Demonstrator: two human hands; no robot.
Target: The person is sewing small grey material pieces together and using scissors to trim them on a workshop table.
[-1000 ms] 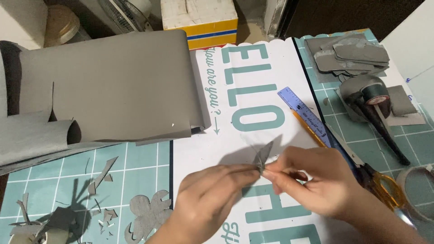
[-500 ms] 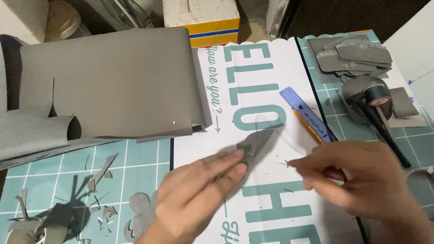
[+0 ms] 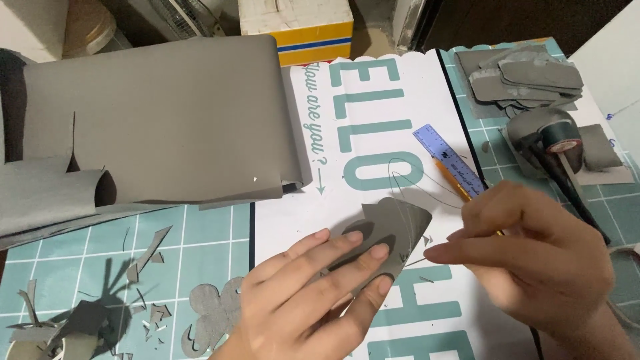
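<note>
My left hand (image 3: 313, 293) is lying flat, fingers out, pressing down a grey piece (image 3: 393, 230), rounded, matte and creased, sticking out past my fingertips. Just right of it, my right hand (image 3: 533, 260) is hovering loosely curled; I can't tell whether it grips anything.

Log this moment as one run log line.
left hand: flat on small grey leather-like cut piece | right hand: beside piece, fingertips pinched, contents unclear | surface: white lettered board | nearby: blue ruler
</note>
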